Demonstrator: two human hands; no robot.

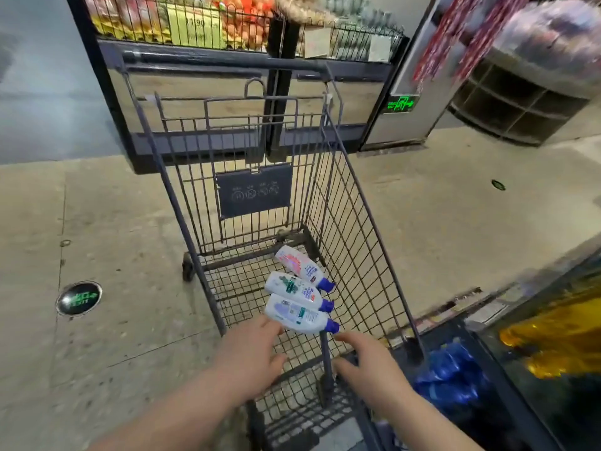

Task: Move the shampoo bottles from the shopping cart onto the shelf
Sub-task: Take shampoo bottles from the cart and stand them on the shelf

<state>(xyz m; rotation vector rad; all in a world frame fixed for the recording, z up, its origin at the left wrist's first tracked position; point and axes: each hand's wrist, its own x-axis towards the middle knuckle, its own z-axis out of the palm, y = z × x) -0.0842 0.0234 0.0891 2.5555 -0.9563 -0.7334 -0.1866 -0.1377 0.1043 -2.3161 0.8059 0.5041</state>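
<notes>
Three white shampoo bottles with blue caps lie on their sides in the bottom of a dark wire shopping cart (364, 255). The far bottle (300, 264) has a red pattern, the middle bottle (294, 289) a green one, and the near bottle (297, 315) shows its back label. My left hand (250, 359) reaches into the cart with straight fingers, its fingertips at the near bottle's base. My right hand (370, 362) hovers open just below the near bottle's cap and holds nothing.
A dark display stand (201, 63) with wire baskets of packaged goods stands behind the cart. At the lower right are a shelf edge (487, 362), blue packets (452, 372) and yellow packets (553, 336). Pale floor lies left and right of the cart.
</notes>
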